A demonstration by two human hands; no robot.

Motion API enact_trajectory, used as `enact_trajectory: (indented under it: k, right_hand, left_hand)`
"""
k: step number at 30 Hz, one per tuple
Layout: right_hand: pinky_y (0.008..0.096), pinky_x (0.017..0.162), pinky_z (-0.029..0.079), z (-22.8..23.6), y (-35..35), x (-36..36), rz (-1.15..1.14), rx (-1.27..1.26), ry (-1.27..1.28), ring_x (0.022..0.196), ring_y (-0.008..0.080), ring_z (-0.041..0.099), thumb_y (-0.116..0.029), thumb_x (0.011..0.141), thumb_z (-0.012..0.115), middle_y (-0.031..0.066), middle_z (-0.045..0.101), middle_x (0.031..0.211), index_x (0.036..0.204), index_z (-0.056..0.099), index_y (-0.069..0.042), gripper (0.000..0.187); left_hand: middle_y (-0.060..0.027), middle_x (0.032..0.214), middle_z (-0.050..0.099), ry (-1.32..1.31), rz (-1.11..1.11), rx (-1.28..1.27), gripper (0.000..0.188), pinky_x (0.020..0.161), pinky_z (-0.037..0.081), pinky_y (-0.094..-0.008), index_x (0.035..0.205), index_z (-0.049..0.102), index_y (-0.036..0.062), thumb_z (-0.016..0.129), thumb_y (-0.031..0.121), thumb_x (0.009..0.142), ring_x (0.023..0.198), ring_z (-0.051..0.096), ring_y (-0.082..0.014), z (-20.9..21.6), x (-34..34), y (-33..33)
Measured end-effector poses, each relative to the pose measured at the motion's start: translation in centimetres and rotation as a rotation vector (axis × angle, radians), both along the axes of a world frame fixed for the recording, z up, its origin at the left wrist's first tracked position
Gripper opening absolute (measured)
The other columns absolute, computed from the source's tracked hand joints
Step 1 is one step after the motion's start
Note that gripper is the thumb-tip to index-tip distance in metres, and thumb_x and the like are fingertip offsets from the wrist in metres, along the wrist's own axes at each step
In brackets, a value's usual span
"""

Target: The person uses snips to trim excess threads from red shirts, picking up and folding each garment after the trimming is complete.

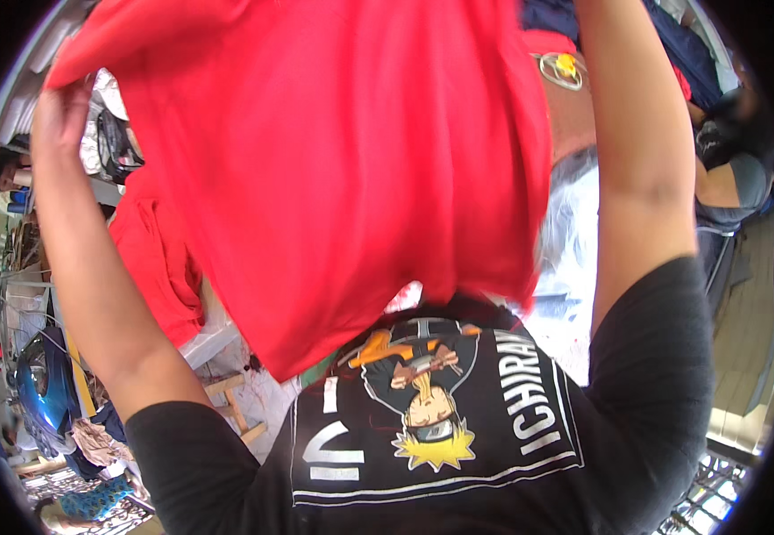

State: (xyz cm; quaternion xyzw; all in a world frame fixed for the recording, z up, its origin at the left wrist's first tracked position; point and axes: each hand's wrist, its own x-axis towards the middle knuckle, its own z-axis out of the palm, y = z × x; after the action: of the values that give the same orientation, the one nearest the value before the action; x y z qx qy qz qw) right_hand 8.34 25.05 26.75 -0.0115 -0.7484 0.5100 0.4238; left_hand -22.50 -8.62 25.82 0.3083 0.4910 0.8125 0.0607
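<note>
Red cloth, its upper-left edge in the left hand's fingers

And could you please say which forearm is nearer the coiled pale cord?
Right: the right forearm is just beside the cord; the left forearm is far left, past the red cloth.

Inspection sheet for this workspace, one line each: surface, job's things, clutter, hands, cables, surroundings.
Surface: brown surface, partly visible at upper right.
Job's things: large red cloth, held up, softly creased.
Clutter: more red cloth to the left; clear plastic to the right.
Hands: left hand at the large red cloth's left edge, gripping it; right hand out of view.
Cables: pale looped cord at upper right; type unclear.
Surroundings: another person at far right; glossy blue object at lower left.
</note>
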Motion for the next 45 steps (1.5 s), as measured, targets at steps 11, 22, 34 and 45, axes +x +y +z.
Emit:
enact_trajectory:
  k: [11, 22, 34, 45]
  right_hand:
    - [0.0384, 0.092, 0.046, -33.2, 11.6, 10.3, -1.032, 0.423, -0.872, 0.103, 0.032, 0.062, -0.042, 0.085, 0.062, 0.0172, 0.066, 0.107, 0.116, 0.063, -0.004, 0.049]
    - [0.0455, 0.085, 0.05, -34.7, 11.1, 11.6, -1.146, 0.433, -1.133, 0.1, 0.0361, 0.063, -0.044, 0.087, 0.056, 0.018, 0.067, 0.104, 0.107, 0.069, -0.015, 0.037]
    - [0.0163, 0.048, 0.035, -30.7, 1.5, 7.3, -0.471, -0.416, -0.304, 0.056, 0.0034, 0.047, -0.024, 0.09, 0.064, 0.0007, 0.063, 0.082, 0.119, 0.058, -0.004, 0.036]
    - [0.0408, 0.066, 0.051, -31.3, -18.2, -3.1, -0.152, 0.494, -0.593, 0.076, 0.0312, 0.064, -0.01, 0.085, 0.058, 0.0127, 0.067, 0.091, 0.102, 0.063, -0.009, 0.017]
  left_hand:
    - [0.0051, 0.114, 0.062, -0.147, -0.074, -0.588, 0.028, 0.083, 0.036, -0.0167, 0.116, 0.065, 0.0141, 0.065, 0.018, 0.088, 0.097, 0.052, -0.0017, -25.1, 7.4, 3.8]
    - [-0.0023, 0.108, 0.066, -0.031, 0.132, -0.353, 0.021, 0.084, 0.043, -0.0205, 0.111, 0.063, 0.0031, 0.059, 0.011, 0.092, 0.097, 0.06, -0.0072, -26.6, 11.5, 2.0]
    - [-0.0133, 0.132, 0.051, -0.5, -0.143, -0.271, 0.044, 0.091, 0.046, -0.0306, 0.13, 0.046, 0.0012, 0.057, 0.026, 0.094, 0.115, 0.056, -0.0215, -25.6, 12.7, -2.3]
    - [-0.0124, 0.113, 0.061, 0.459, 0.236, -1.009, 0.041, 0.087, 0.049, -0.0337, 0.114, 0.063, 0.0029, 0.073, 0.025, 0.08, 0.102, 0.06, -0.0234, -31.1, 14.7, -2.5]
